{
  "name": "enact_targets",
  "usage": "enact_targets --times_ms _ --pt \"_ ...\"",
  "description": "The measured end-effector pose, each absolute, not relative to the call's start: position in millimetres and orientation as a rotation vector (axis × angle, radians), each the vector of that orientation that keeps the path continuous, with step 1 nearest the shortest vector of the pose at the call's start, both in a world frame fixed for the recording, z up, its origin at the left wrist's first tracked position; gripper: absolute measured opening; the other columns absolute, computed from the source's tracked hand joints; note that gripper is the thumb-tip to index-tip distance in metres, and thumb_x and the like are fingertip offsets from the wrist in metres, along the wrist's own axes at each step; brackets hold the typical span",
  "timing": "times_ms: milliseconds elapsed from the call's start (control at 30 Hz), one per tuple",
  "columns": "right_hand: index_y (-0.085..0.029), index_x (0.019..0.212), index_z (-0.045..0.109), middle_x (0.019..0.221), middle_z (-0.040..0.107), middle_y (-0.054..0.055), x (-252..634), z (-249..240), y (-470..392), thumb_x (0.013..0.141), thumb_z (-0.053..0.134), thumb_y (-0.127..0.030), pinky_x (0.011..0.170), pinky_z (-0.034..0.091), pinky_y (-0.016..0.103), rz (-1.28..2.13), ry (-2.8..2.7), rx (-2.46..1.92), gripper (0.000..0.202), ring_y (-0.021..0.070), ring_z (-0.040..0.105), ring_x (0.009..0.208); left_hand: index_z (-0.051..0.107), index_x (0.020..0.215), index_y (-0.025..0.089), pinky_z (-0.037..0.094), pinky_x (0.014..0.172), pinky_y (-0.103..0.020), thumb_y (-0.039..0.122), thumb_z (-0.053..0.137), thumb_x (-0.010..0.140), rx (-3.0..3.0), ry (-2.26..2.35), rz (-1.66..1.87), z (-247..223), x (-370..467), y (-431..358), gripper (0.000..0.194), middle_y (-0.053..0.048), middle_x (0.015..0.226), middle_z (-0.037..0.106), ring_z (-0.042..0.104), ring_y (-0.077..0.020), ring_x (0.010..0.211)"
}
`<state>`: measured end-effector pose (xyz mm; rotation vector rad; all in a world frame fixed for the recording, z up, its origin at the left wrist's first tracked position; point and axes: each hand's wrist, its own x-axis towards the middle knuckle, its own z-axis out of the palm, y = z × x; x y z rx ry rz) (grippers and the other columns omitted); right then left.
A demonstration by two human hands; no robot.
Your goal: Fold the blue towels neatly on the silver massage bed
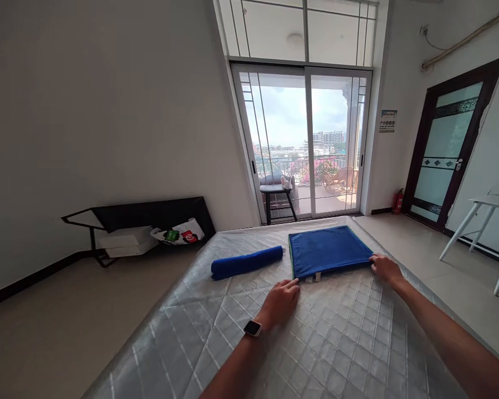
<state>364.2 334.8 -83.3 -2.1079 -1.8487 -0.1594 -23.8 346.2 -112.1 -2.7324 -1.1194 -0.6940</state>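
A blue cloth [330, 249] with a thin green edging lies flat as a near-square on the quilted mattress [341, 321]. White tags [317, 277] stick out from its near edge. My left hand [280, 299], below a wrist with a black-faced watch [253, 328], has its fingers together at the near left corner of the cloth. At the near right corner, my right hand [386, 269] pinches the fabric between thumb and fingers. Left of the cloth, and apart from it, rests a rolled blue cloth [247, 262].
Beyond the mattress a black stool [276, 191] stands before the sliding glass door [307, 144]. On the left is a low black frame [158, 213] with white boxes [122, 241] and a printed bag [181, 233]. A white table [493, 205] stands at the right.
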Motion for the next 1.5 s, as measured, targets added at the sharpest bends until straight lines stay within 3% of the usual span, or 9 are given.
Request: enact_targets --times_ms 300,633,800,900,967,1067,1133,1267,1500 --pt "-0.023 0.112 0.072 0.134 0.064 0.008 197 -53 359 0.089 0.051 -0.014 0.103 0.045 0.037 -0.248 -2.190 -1.762 0.032 0.0246 0.059 0.120 0.066 0.090 0.022 0.055 0.088 -0.032 0.006 0.053 0.086 -2.720 -1.286 -0.697 -104 -141 229 0.021 -0.001 0.097 0.075 0.069 -0.0171 0.093" --pt "-0.024 0.132 0.058 0.146 0.052 0.011 38 -55 448 0.075 0.073 -0.004 0.113 0.036 0.044 0.101 -2.250 -1.577 0.063 0.0291 0.048 0.133 0.059 0.073 0.022 0.053 0.072 -0.035 0.003 0.054 0.078 -2.446 -1.247 -0.608 -93 -182 230 0.020 0.000 0.071 0.066 0.064 -0.0190 0.070" --pt "-0.021 0.127 0.059 0.130 0.059 0.008 24 -58 454 0.095 0.063 -0.038 0.092 0.054 0.045 0.314 -2.218 -1.531 0.036 0.0242 0.062 0.110 0.060 0.072 0.021 0.051 0.072 -0.036 0.006 0.056 0.080 -2.467 -1.257 -0.537 -100 -186 233 0.018 -0.001 0.070 0.066 0.064 -0.0205 0.070" --pt "-0.018 0.122 0.061 0.121 0.063 0.007 21 -63 426 0.095 0.064 -0.040 0.085 0.056 0.041 0.413 -2.226 -1.524 0.035 0.0222 0.065 0.101 0.062 0.074 0.020 0.050 0.074 -0.035 0.009 0.051 0.086 -2.464 -1.370 -0.542 -97 -189 235 0.019 -0.003 0.073 0.068 0.065 -0.0207 0.073" --pt "-0.016 0.108 0.066 0.100 0.069 0.005 21 -67 396 0.094 0.064 -0.042 0.074 0.057 0.033 0.570 -2.209 -1.544 0.030 0.0192 0.068 0.084 0.064 0.079 0.020 0.049 0.076 -0.034 0.014 0.047 0.092 -2.496 -1.503 -0.610 -89 -189 234 0.022 -0.003 0.077 0.070 0.066 -0.0199 0.077" --pt "-0.016 0.097 0.065 0.076 0.069 0.002 27 -73 335 0.090 0.066 -0.048 0.057 0.054 0.026 1.253 -1.874 -1.432 0.033 0.0156 0.066 0.064 0.067 0.089 0.021 0.049 0.079 -0.031 0.033 0.046 0.098 -2.663 -1.736 -0.768 -69 -181 227 0.026 -0.004 0.087 0.074 0.068 -0.0203 0.084" --pt "-0.019 0.109 0.060 0.081 0.070 0.002 35 -73 290 0.084 0.070 -0.052 0.057 0.056 0.028 1.636 -1.505 -1.231 0.042 0.0158 0.067 0.066 0.067 0.092 0.021 0.048 0.076 -0.030 0.047 0.046 0.097 -2.862 -1.828 -0.839 -54 -171 219 0.033 -0.004 0.091 0.075 0.068 -0.0203 0.084" --pt "-0.024 0.123 0.048 0.089 0.073 0.002 55 -59 203 0.084 0.069 -0.055 0.063 0.058 0.032 1.879 -1.165 -1.030 0.054 0.0175 0.071 0.067 0.066 0.094 0.020 0.047 0.069 -0.026 0.057 0.052 0.091 -3.277 -1.832 -0.938 -32 -145 188 0.040 -0.003 0.089 0.075 0.068 -0.0185 0.079" --pt "-0.021 0.120 0.056 0.088 0.073 0.004 69 -48 85 0.089 0.055 -0.063 0.062 0.052 0.028 1.995 -1.078 -0.896 0.052 0.0171 0.070 0.069 0.059 0.107 0.023 0.048 0.067 -0.027 0.044 0.066 0.081 -3.106 -2.007 -1.254 -42 -113 79 0.034 0.002 0.079 0.071 0.065 -0.0174 0.072"
